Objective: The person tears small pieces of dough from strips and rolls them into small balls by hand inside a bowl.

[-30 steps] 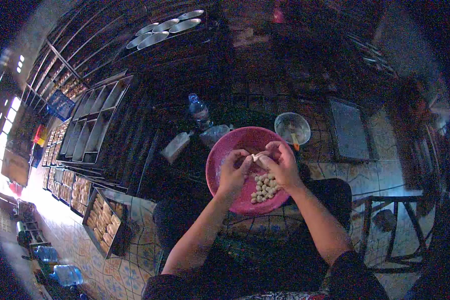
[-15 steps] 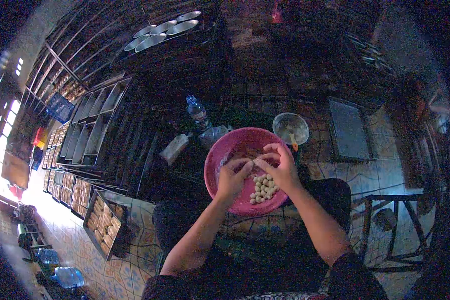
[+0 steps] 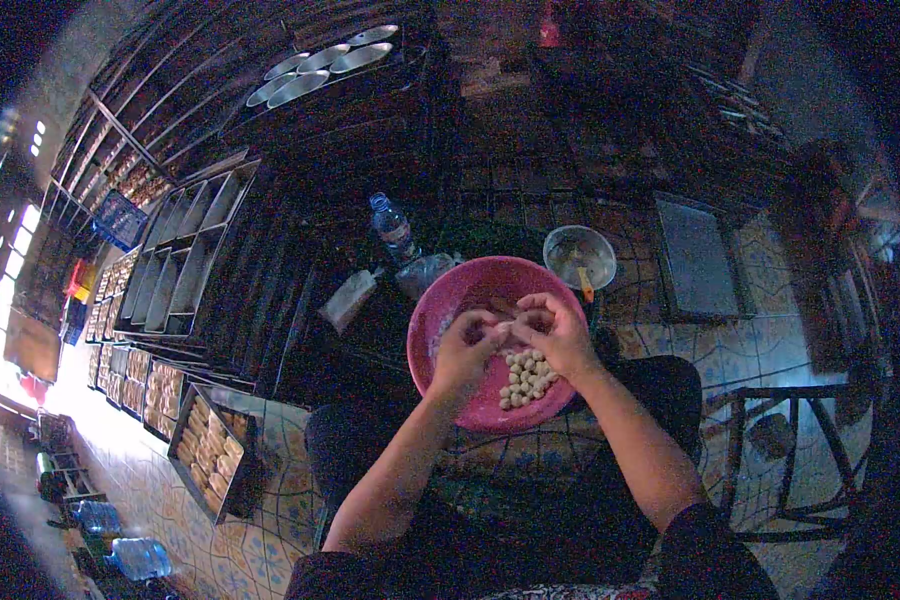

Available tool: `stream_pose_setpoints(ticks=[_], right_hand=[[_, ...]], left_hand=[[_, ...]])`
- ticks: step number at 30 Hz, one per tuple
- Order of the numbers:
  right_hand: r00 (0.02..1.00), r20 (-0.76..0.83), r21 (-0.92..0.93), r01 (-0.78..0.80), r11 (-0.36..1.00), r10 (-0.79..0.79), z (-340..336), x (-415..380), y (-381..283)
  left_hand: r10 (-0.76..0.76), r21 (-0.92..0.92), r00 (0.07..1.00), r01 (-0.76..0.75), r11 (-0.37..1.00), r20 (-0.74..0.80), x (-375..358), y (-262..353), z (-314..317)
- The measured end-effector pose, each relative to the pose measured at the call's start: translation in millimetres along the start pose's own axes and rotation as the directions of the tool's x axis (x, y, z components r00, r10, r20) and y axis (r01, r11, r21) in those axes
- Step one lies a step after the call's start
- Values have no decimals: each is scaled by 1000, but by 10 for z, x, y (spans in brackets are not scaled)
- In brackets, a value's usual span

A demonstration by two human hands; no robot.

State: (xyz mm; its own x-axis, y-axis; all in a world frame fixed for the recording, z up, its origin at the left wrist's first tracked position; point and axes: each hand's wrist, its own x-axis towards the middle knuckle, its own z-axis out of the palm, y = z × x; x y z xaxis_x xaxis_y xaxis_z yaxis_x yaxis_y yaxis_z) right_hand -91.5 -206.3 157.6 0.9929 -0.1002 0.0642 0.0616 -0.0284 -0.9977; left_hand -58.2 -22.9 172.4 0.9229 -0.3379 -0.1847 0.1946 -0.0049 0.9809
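Hands over pink basin

Left hand and right hand: fingertips pinched together on a small dough piece, above pink basin. Dough balls: heaped in basin's near side. Water bottle, clear bowl: just behind basin

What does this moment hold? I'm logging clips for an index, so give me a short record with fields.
setting: tiled floor, dim light, seen from above
left hand: over the pink basin, fingertips meeting the right hand's
right hand: over the basin, pinching a small pale piece with the left
in basin: pile of small pale dough balls
beyond basin: water bottle, small bowl
left side: metal trays, tray of shaped pieces
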Motion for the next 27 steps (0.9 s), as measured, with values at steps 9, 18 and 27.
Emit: stream_pose_setpoints(ticks=[9,18,27], right_hand=[[995,-47,-193,82,978,-92,121,-29,-120],[981,-40,-186,177,967,-187,127,-36,-16],[931,-86,-385,296,874,-354,181,-48,-173]], left_hand=[[53,-28,995,-55,998,-79,65,-170,-63],[-95,-68,995,97,993,32,135,-330,-98],[-201,-486,975,222,845,96,113,-317,-34]])
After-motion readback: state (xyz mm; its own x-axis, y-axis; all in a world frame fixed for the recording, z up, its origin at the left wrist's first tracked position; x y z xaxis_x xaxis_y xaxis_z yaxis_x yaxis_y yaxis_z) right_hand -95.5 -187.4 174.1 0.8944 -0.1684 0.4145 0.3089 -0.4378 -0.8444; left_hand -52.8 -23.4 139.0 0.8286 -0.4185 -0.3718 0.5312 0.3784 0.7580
